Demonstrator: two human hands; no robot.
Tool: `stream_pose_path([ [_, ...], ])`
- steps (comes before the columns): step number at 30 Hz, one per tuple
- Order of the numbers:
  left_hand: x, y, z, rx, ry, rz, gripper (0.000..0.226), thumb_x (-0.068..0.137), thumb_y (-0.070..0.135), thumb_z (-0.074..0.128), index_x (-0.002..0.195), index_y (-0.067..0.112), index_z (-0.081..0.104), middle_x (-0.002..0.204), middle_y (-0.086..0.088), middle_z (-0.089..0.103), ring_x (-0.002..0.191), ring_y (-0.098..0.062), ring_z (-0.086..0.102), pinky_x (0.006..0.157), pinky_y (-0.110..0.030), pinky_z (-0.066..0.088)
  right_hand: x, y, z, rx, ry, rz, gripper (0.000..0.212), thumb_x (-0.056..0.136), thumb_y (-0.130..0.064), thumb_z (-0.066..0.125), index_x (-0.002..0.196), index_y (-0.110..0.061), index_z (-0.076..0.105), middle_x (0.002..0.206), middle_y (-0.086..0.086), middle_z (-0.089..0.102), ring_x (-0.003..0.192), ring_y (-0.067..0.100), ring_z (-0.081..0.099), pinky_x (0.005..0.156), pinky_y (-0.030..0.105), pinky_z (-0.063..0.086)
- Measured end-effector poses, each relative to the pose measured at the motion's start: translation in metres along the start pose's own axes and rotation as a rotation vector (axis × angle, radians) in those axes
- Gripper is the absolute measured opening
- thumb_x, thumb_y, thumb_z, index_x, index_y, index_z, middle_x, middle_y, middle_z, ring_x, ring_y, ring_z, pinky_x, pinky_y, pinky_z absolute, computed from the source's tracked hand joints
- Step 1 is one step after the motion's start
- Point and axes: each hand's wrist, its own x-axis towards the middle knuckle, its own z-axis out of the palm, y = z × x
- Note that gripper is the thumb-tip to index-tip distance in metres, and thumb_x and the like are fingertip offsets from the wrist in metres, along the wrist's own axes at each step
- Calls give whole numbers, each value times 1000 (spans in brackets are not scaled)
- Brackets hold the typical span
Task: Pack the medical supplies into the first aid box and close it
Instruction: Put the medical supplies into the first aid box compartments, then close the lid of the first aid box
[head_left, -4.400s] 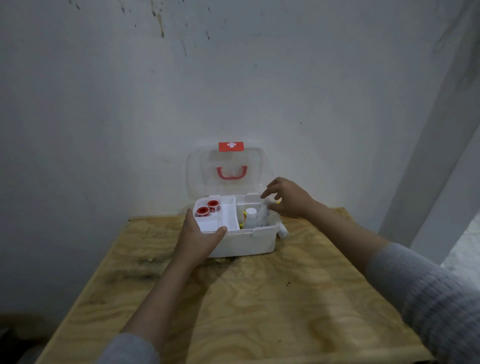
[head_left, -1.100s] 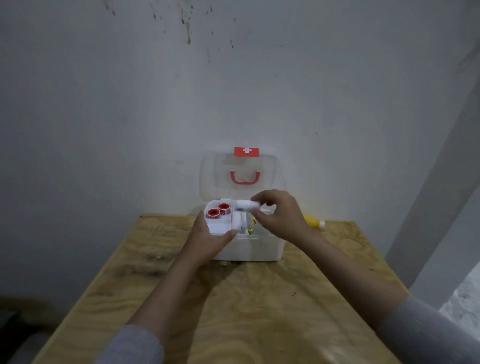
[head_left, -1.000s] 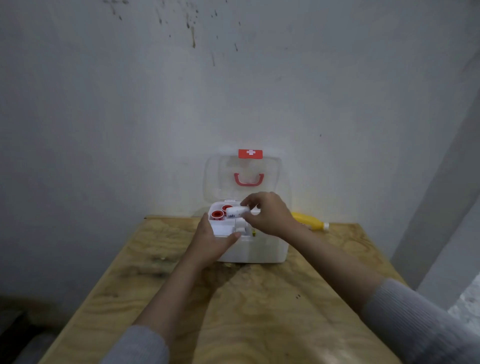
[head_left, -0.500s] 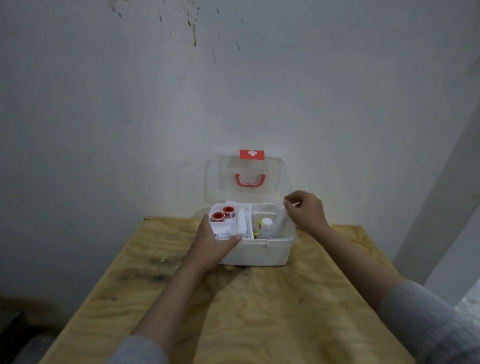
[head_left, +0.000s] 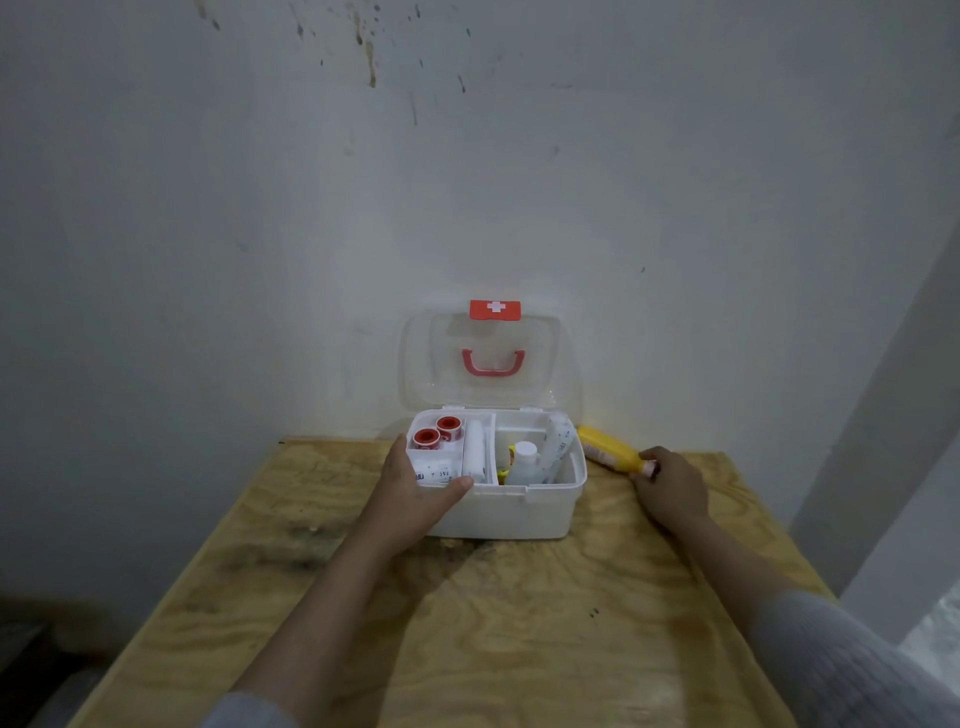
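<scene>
The white first aid box (head_left: 524, 512) stands at the back of the wooden table (head_left: 467, 623), its clear lid (head_left: 483, 358) upright against the wall. Inside, two red tape rolls (head_left: 436, 432) and a white bandage roll (head_left: 474, 454) fill the left tray; a white bottle (head_left: 522, 460) and a wrapped packet (head_left: 558, 447) stand in the right compartment. My left hand (head_left: 415, 493) grips the box's front left rim. My right hand (head_left: 670, 486) closes on the cap end of a yellow bottle (head_left: 605, 452) lying on the table right of the box.
A stained white wall rises directly behind the box. A grey column (head_left: 883, 415) stands to the right of the table. The table's left and right edges drop off to a dark floor.
My right hand put the white roll into the left tray, drew back over the box's right side, then moved right onto the yellow bottle. My left hand stayed on the box.
</scene>
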Motion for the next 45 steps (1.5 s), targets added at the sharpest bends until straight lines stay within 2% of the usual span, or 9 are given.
stream_pose_path([
  [8,-2,2,0,5,2,-7,91,72,44,78,142,28,23,123,15,36,106,-8,43,83,-25,44,-17,7,-9,265,117,-112,20,87,-18,62,106,-12,68,97,11,72,81,22,61,72,28,44],
  [11,-1,1,-1,-4,-8,-3,92,71,44,78,143,28,22,126,14,37,108,-8,44,86,-26,45,-23,4,-34,333,130,-156,18,84,-16,68,100,-9,69,86,8,70,75,22,61,66,30,50],
  [15,0,1,-1,-19,-7,2,93,71,43,78,143,27,23,131,11,40,109,-9,44,90,-30,45,-37,-2,-76,331,92,-308,21,78,-9,74,98,-14,69,82,5,69,75,21,66,65,8,49],
  [18,1,2,0,-30,-6,7,92,72,39,79,143,25,23,135,7,41,107,-10,45,87,-28,45,-52,-19,-102,381,96,-417,31,77,-7,74,94,-31,65,82,2,68,75,7,65,70,10,53],
  [21,1,3,0,-40,-10,8,92,71,38,80,143,25,24,139,3,42,107,-11,45,88,-30,45,-64,-43,-119,466,93,-500,31,78,-3,73,97,-26,65,85,-4,67,76,-1,65,70,11,54],
  [27,-2,5,-3,-26,-15,5,93,71,41,80,143,23,24,142,1,41,108,-10,44,91,-32,45,-74,-87,-114,420,51,-592,27,78,-6,73,102,-15,68,87,-5,68,78,-1,64,69,13,55],
  [31,-4,7,-4,-27,-29,-2,93,71,40,79,143,21,25,142,0,42,110,-13,45,91,-33,46,-71,-105,-98,235,-33,-607,29,79,-12,73,107,-17,69,94,1,73,76,8,66,73,27,57],
  [39,-3,9,-4,6,-33,-21,94,70,43,79,143,22,24,145,-2,39,125,-22,45,96,-39,46,-66,-121,-71,-54,-271,-566,34,85,-17,66,119,-18,65,109,9,72,80,9,61,74,21,48],
  [45,-2,10,-2,-4,-27,-23,92,71,41,79,143,22,24,145,-2,39,124,-21,46,93,-36,47,-55,-133,-79,-12,-307,-513,37,75,-28,77,110,-20,69,103,5,71,80,13,64,74,25,53],
])
